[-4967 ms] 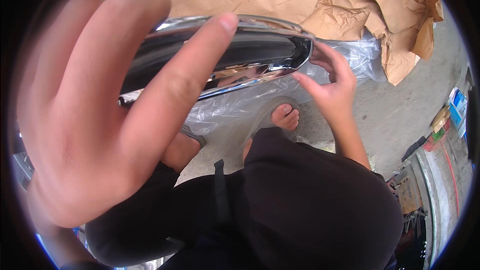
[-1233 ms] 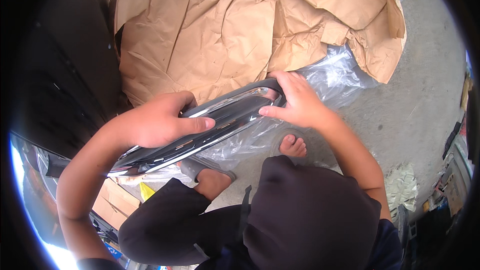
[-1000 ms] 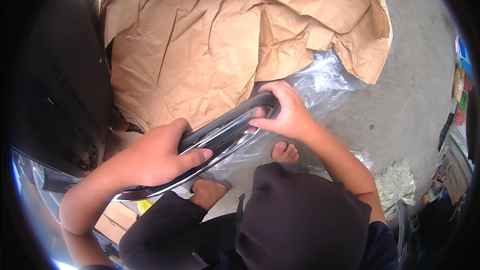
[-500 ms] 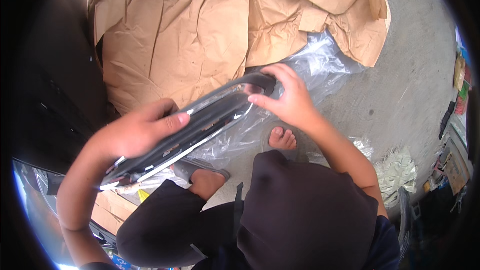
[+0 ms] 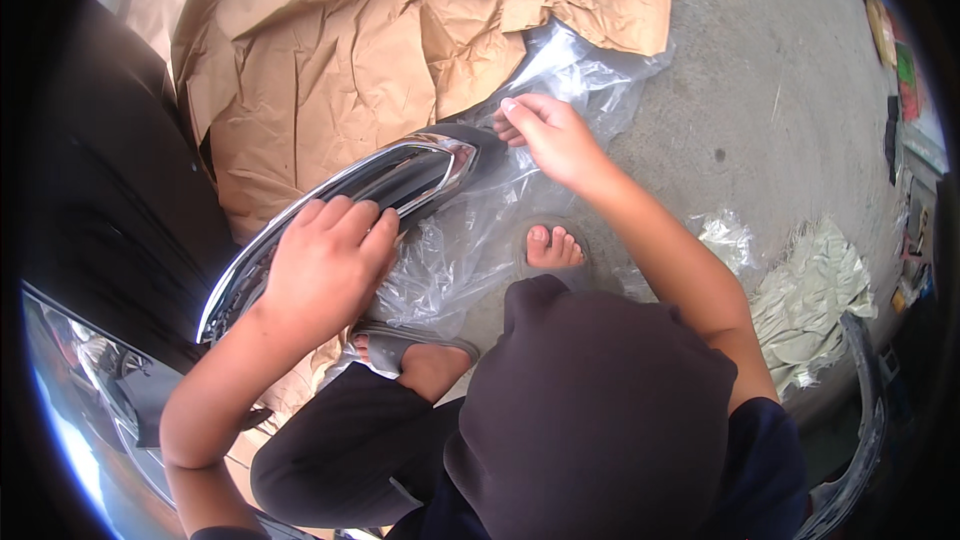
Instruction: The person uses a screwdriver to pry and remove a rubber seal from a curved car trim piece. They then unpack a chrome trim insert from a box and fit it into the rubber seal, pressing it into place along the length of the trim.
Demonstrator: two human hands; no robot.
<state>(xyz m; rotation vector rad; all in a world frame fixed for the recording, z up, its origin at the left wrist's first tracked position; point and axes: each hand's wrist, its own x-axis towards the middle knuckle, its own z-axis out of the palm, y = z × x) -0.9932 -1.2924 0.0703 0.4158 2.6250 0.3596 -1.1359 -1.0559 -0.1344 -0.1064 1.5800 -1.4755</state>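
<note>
Both hands work on unwrapping: left hand lies with fingers together over the chrome trim piece, right hand pinches the clear plastic wrap beyond the trim's end, and next seems pulling it free.

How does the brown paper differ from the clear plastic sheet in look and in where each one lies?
The brown paper is opaque and matte with stiff creases; the plastic sheet is see-through and glossy, with fine, soft wrinkles. The paper lies behind the chrome trim piece, touched by neither hand; the plastic lies under the trim, and the right hand rests on it. Both are crumpled and lie on the concrete floor.
</note>
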